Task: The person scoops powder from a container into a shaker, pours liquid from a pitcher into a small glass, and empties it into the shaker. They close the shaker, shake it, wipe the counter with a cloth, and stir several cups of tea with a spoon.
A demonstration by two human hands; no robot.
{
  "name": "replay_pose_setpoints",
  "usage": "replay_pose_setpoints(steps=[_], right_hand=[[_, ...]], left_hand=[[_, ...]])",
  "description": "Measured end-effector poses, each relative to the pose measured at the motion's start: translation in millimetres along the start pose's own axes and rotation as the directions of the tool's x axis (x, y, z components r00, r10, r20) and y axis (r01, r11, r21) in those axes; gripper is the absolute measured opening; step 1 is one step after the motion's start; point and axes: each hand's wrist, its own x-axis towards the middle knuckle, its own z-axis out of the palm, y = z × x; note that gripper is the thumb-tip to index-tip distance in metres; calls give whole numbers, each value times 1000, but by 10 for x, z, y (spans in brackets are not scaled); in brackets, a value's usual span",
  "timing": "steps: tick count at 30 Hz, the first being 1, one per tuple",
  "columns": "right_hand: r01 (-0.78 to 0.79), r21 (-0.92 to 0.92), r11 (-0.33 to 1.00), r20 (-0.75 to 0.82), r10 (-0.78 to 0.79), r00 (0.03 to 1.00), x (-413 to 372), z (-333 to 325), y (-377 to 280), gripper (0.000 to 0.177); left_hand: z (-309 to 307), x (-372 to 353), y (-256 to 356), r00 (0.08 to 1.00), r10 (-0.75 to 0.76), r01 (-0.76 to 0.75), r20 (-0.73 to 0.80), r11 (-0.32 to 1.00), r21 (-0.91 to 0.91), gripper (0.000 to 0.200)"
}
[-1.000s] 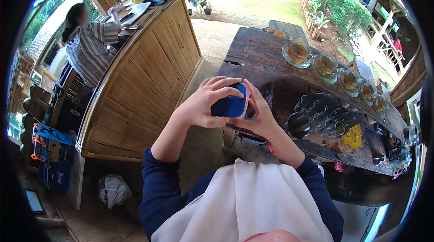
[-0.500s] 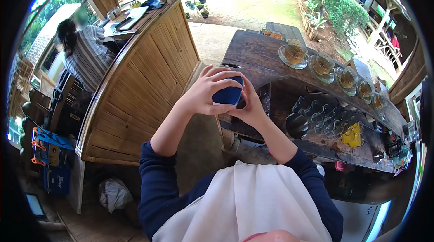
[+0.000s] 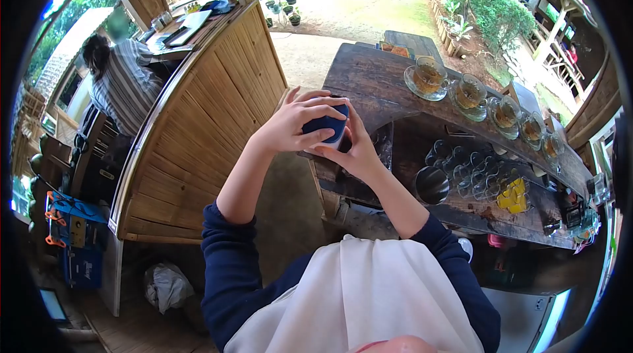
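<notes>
A small container with a dark blue top (image 3: 322, 126) is held up between my two hands, tilted, with a paler band below the blue. My left hand (image 3: 290, 123) wraps over the blue part from the left, fingers curled across it. From the right and below, my right hand (image 3: 360, 145) grips the same container, its thumb under the pale lower edge. The fingers cover much of its surface. Both hands are in front of the near left corner of the dark wooden counter (image 3: 369, 73).
Glass cups of amber drink on saucers (image 3: 428, 79) line the counter's raised ledge. Below stand several empty glass cups (image 3: 471, 172), a metal vessel (image 3: 432, 185) and yellow packets (image 3: 513, 196). At left, a person in a striped top (image 3: 125, 79) sits behind a bamboo-panelled desk (image 3: 204, 102).
Both hands have shifted slightly left with the container, which is now tilted more. A pale band beneath its blue part shows more clearly.
</notes>
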Motion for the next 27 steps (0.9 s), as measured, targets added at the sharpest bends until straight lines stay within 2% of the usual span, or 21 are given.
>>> replay_pose_setpoints(steps=[4, 6, 10, 12, 13, 15, 16, 18, 19, 20, 21, 22, 23, 24, 25, 27], right_hand=[[-9, -27, 1000, 31, 10, 999, -15, -6, 45, 100], [12, -35, 999, 4, -12, 1000, -6, 5, 53, 100], [-35, -46, 998, 10, 36, 999, -35, -11, 8, 100], [-5, -167, 986, -9, 3, 1000, -52, -28, -23, 103], [-6, -171, 985, -14, 4, 1000, -79, -58, -85, 103], [-108, -362, 926, -8, 113, 994, -183, -160, -317, 104], [-113, -365, 924, -14, 116, 993, -224, -227, -453, 104], [-14, -423, 906, -4, 13, 1000, -318, -410, -713, 95], [-18, -428, 904, -13, 14, 1000, -360, -527, -823, 95], [25, -483, 875, -19, -39, 999, -415, -662, -921, 88], [64, -539, 840, -21, -90, 996, -488, -788, -972, 81], [56, -548, 834, -31, -87, 996, -578, -904, -984, 81], [-28, -559, 829, -96, -32, 995, -673, -1017, -1000, 75], [-111, -565, 818, -164, 20, 986, -757, -1108, -1018, 69], [-121, -574, 810, -180, 19, 984, -841, -1170, -1001, 69], [-250, -610, 752, -311, 64, 948, -1032, -1267, -874, 67]], left_hand=[[-7, -38, 76, 995, 30, -18, -98, 992, 127, 27], [32, -108, 155, 986, -85, 114, -146, 972, 204, 25], [173, -185, 238, 966, -113, 171, -232, 953, 249, 26], [214, -193, 295, 950, -131, 214, -282, 933, 289, 28], [206, -195, 327, 951, -126, 209, -280, 935, 286, 28], [160, -189, 413, 941, -195, 267, -277, 930, 253, 31], [147, -188, 458, 943, -191, 262, -274, 932, 250, 31], [146, -207, 536, 913, -94, 207, -398, 946, 251, 36], [178, -223, 566, 915, -87, 197, -394, 948, 249, 36], [230, -248, 612, 905, 10, -1, -425, 1000, 22, 36], [296, -273, 670, 875, 93, -210, -475, 957, -200, 37], [445, -284, 721, 870, 116, -298, -479, 898, -323, 38], [647, -279, 775, 864, 140, -378, -484, 815, -439, 39], [827, -250, 845, 901, 95, -330, -423, 783, -527, 42], [1012, -218, 920, 933, 57, -276, -354, 745, -607, 46], [1415, -161, 1037, 979, -125, -44, -160, 640, -767, 56]])
